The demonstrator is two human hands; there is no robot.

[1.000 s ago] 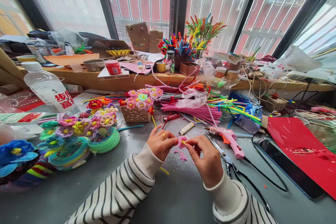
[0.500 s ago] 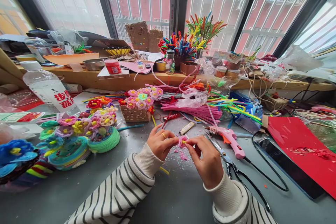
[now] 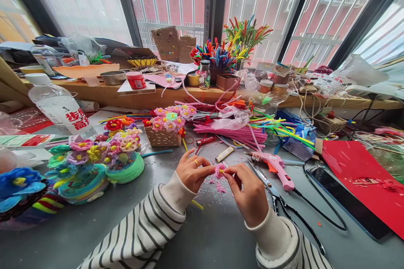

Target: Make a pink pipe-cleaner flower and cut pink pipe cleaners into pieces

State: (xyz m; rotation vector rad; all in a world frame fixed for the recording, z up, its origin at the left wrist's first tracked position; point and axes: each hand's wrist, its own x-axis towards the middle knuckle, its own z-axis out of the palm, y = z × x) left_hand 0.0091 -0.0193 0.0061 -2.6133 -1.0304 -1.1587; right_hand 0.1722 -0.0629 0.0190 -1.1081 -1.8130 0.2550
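Between my two hands, just above the grey table, is a small pink pipe-cleaner flower with a yellow centre. My left hand pinches its left side between thumb and fingertips. From the other side, my right hand closes its thumb and forefinger at the yellow bit. Pink fuzz scraps and glitter lie on the table below. Black-handled scissors rest beside my right hand, and a pink glue gun lies beyond them. A yellow pipe cleaner sticks out by my left cuff.
Pipe-cleaner flower pots and a water bottle stand on the left. A small box of pink flowers and a pink pipe-cleaner bundle lie behind my hands. A phone and red sheet are at right.
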